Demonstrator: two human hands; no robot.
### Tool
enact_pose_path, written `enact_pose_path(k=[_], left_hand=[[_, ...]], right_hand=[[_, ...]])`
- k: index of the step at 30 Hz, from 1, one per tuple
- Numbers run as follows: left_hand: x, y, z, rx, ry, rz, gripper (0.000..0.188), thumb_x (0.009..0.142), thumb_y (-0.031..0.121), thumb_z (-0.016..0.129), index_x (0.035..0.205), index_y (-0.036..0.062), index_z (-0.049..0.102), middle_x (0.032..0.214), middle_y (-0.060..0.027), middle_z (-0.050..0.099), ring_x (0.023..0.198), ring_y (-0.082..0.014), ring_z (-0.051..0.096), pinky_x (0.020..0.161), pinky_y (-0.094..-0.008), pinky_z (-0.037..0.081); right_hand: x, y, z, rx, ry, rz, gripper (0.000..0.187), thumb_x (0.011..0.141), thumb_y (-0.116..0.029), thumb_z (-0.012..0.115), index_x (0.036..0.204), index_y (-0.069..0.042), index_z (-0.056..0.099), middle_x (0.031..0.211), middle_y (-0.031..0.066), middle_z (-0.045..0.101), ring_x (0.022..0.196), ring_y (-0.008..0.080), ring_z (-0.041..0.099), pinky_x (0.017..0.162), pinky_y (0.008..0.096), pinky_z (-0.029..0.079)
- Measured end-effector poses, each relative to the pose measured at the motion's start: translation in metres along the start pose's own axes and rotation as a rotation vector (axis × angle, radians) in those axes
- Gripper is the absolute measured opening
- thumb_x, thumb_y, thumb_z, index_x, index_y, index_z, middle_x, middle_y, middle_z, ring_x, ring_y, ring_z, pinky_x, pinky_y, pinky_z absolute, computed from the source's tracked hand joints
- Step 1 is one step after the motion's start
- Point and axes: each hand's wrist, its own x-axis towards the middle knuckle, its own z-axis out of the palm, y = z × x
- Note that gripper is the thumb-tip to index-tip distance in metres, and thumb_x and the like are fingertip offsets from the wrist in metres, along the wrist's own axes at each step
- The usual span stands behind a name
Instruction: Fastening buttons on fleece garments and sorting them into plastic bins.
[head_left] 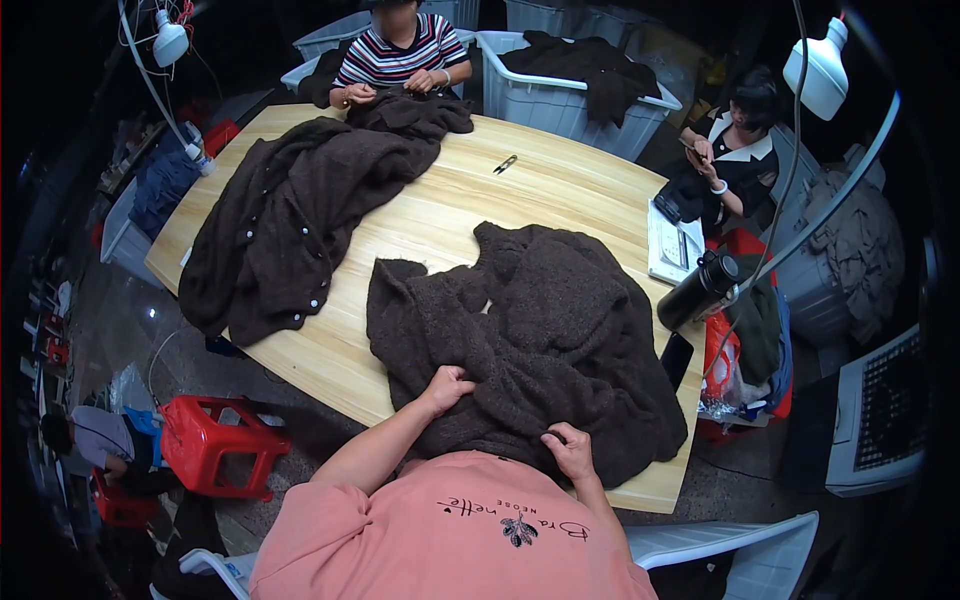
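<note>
A dark brown knitted garment [570, 300] lies bunched on the near part of the wooden table [400, 225]. My left hand [447, 389] is closed on its near left part, fingers curled into the cloth. Farther right and nearer to me, my right hand [570, 452] grips the same garment, thumb and fingers pressed together on a fold. The fingertips of both hands are partly hidden by the fabric. On the left of the table spreads a dark brown buttoned cardigan [270, 225] with several pale buttons.
Thread snips [506, 164] lie beyond the garment. A black bottle [690, 292] and papers [672, 245] stand at the right edge. Across the table a person in stripes [405, 50] handles dark cloth; another person [735, 150] sits at right. A red stool [222, 445] is at left.
</note>
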Motion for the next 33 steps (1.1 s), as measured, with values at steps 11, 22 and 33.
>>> enact_pose_path(k=[11, 22, 33], left_hand=[[-0.001, -0.006, -0.001, -0.001, 0.020, 0.009, 0.017, 0.069, 0.003, 0.062, 0.083, -0.0057, 0.064, 0.078, -0.0038, 0.063, 0.069, -0.0113, 0.056, 0.065, -0.0247, 0.046], [0.001, -0.006, -0.001, -0.058, 0.016, 0.043, 0.015, 0.069, 0.003, 0.062, 0.082, -0.0058, 0.064, 0.076, -0.0036, 0.063, 0.068, -0.0110, 0.056, 0.062, -0.0242, 0.045], [-0.014, 0.036, 0.007, -0.322, -0.038, -0.113, 0.015, 0.079, 0.003, 0.057, 0.091, -0.0046, 0.062, 0.087, -0.0082, 0.065, 0.075, -0.0156, 0.061, 0.071, -0.0264, 0.049]], right_hand=[[-0.002, 0.000, -0.002, -0.032, -0.066, -0.022, 0.021, 0.067, -0.011, 0.073, 0.080, -0.001, 0.061, 0.066, 0.0036, 0.058, 0.062, 0.0089, 0.053, 0.058, 0.0237, 0.044], [-0.002, 0.005, -0.002, -0.073, -0.098, -0.021, 0.026, 0.063, -0.014, 0.074, 0.084, -0.003, 0.064, 0.080, 0.0109, 0.064, 0.074, 0.0241, 0.064, 0.067, 0.0299, 0.050], [0.002, -0.060, -0.009, -0.443, -0.185, -0.395, 0.014, 0.067, -0.007, 0.062, 0.081, -0.006, 0.062, 0.068, 0.0095, 0.059, 0.066, 0.0267, 0.057, 0.059, 0.0361, 0.047]])
